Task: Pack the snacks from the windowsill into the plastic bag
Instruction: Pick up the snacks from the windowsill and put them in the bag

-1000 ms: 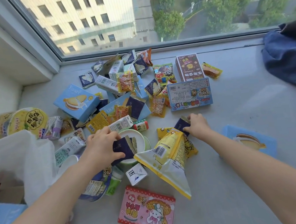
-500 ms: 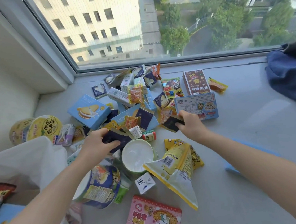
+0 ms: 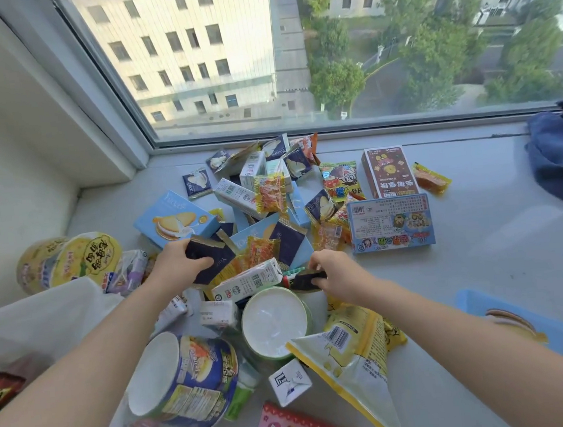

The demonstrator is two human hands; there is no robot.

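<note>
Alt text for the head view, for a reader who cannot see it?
The left hand grips dark navy foil packets and the right hand pinches a single navy packet above a pale grey windowsill heaped with snack boxes, cups and pouches; a white plastic bag lies at the left.

Light source: daylight through the window [image 3: 292, 57], bright and diffuse. Shadows beneath the snacks [image 3: 263, 215] are soft and short. The windowsill [image 3: 501, 261] carries a faint pale sheen at right. Wide-angle distortion bends the window frame [image 3: 101, 103] and stretches the left forearm [image 3: 66, 389] and right forearm [image 3: 475, 349] towards the lower corners. Focus is slightly soft overall, and fine print on the packaging is mostly illegible
</note>
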